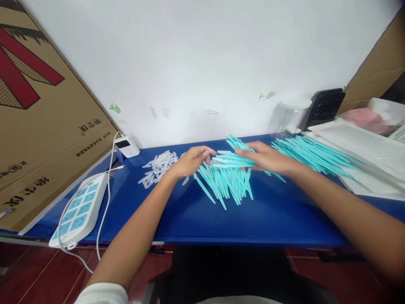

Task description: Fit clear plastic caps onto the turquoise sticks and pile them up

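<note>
My right hand [268, 158] is closed round a bunch of thin turquoise sticks [232, 160], their ends pointing left. Close by on its left, my left hand [193, 161] has its fingers curled in and thumb against them; what they hold, if anything, I cannot make out. Beneath both hands lies a loose pile of the same turquoise sticks [226, 183]. To the left of my left hand is a heap of small, translucent whitish pieces [161, 164]. A larger stack of turquoise sticks [313, 152] lies to the right, partly on white sheet-like packaging [376, 162].
On the blue table [253, 221] at left lie a power strip [80, 207] with a white cable and a small white device [127, 146]. Back right stand a clear jar [292, 116] and a black phone-like object [324, 107]. A cardboard box [50, 126] rises at left.
</note>
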The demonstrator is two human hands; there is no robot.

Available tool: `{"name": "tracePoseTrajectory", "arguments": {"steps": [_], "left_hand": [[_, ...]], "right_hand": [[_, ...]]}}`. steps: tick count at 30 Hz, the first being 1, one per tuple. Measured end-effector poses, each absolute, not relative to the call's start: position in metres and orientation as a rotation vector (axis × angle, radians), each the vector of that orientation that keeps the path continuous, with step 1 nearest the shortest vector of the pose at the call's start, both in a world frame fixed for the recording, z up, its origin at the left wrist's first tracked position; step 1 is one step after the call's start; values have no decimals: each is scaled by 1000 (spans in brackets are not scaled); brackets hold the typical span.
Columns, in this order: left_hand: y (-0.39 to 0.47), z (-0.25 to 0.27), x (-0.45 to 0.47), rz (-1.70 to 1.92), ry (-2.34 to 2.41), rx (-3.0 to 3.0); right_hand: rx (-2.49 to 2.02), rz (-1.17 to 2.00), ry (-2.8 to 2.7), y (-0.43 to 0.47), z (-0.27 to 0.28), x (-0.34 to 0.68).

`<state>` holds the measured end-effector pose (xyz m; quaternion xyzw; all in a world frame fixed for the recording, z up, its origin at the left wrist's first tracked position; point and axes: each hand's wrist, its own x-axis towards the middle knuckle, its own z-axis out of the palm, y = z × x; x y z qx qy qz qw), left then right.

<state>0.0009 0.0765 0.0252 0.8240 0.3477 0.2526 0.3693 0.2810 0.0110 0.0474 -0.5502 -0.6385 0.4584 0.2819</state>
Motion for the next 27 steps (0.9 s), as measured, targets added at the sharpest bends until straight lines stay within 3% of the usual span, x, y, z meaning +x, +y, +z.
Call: {"name": "tracePoseTrajectory", "arguments": {"steps": [13,19,27], "left_hand": [[72,26,9,795,916,1874],[70,22,11,758,882,1615],[68,22,18,1014,928,1829]], "right_hand": [[-1638,980,-1749,7,44,277],[-1615,1030,-1739,11,41,280],[-1616,1151,-1741,9,42,281]]}}
